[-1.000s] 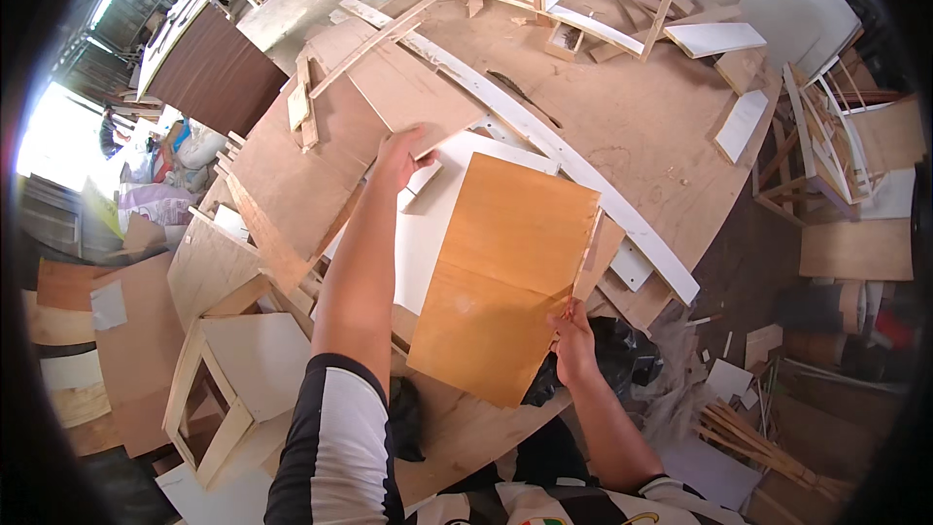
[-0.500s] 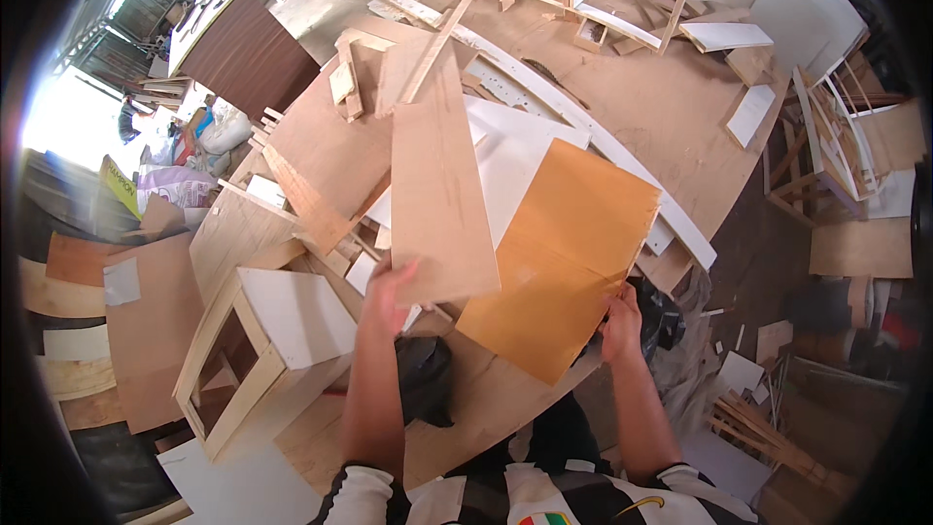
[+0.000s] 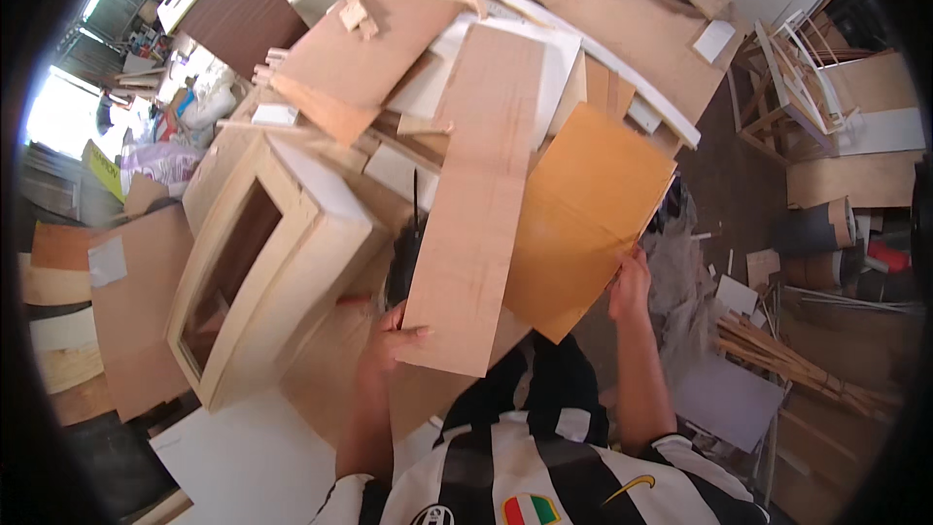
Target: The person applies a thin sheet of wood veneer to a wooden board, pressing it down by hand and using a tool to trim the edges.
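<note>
My left hand [image 3: 391, 338] is closed on the near left corner of a long pale plywood strip [image 3: 478, 185], its thumb lying on top. The strip slants away from me over the heaped boards. My right hand [image 3: 630, 284] grips the right edge of an orange-brown panel [image 3: 593, 219], which has a faint crease across it. Its fingers are partly hidden by the panel. The strip's right edge overlaps the panel's left side. Just left of my left hand stands a pale wooden box frame [image 3: 292, 262] with a rectangular opening.
A worktable [image 3: 671, 68] bears scattered offcuts and a long white strip [image 3: 603, 63]. Beyond the box frame lies a wide plywood sheet [image 3: 379, 49]. A dark brown cabinet [image 3: 243, 15] stands far left. To the right are a wooden frame [image 3: 777, 97] and a bundle of thin slats [image 3: 777, 355].
The plywood strip has come toward me in my left hand, its far end off the pile. The orange-brown panel has turned slightly in my right hand. The view has shifted too.
</note>
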Demonstrator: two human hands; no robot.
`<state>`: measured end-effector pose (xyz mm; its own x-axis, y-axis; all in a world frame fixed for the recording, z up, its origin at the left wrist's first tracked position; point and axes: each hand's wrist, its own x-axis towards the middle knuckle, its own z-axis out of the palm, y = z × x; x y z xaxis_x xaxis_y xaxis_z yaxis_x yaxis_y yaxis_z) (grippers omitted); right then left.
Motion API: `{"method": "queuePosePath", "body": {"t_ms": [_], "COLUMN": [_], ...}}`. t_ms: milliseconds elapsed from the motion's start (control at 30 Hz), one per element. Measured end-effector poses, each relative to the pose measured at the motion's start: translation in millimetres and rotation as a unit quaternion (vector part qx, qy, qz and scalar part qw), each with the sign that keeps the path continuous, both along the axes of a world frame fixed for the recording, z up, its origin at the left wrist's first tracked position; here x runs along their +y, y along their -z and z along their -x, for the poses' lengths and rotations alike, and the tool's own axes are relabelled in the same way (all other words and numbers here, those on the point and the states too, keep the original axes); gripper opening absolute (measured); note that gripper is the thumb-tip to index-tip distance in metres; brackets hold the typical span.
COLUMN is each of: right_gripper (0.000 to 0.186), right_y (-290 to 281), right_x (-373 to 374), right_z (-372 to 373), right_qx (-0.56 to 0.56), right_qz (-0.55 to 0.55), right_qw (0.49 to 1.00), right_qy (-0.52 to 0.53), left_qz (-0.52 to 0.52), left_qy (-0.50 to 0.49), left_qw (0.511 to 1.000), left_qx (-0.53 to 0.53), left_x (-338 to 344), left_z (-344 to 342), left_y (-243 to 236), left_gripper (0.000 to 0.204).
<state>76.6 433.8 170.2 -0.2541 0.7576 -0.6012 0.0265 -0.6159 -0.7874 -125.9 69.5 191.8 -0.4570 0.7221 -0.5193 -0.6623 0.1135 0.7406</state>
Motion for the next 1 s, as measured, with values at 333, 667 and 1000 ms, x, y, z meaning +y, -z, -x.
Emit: {"method": "queuePosePath", "body": {"t_ms": [333, 667, 1000], "right_gripper": [0.038, 0.039, 0.043], "right_y": [14, 46, 71], "right_x": [-89, -230, -351], "right_z": [-111, -233, -300], "right_qx": [-0.027, -0.029, -0.092], "right_qz": [-0.058, -0.036, 0.014], "right_qw": [0.998, 0.998, 0.99], "right_qy": [0.024, 0.053, 0.105], "left_qz": [0.061, 0.11, 0.139], "left_qy": [0.15, 0.24, 0.314], "left_qw": [0.986, 0.963, 0.938], "left_qx": [-0.039, -0.05, -0.042], "left_x": [-158, -305, -402], "left_z": [-82, -149, -160], "left_y": [25, 51, 83], "left_gripper": [0.059, 0.062, 0.06]}}
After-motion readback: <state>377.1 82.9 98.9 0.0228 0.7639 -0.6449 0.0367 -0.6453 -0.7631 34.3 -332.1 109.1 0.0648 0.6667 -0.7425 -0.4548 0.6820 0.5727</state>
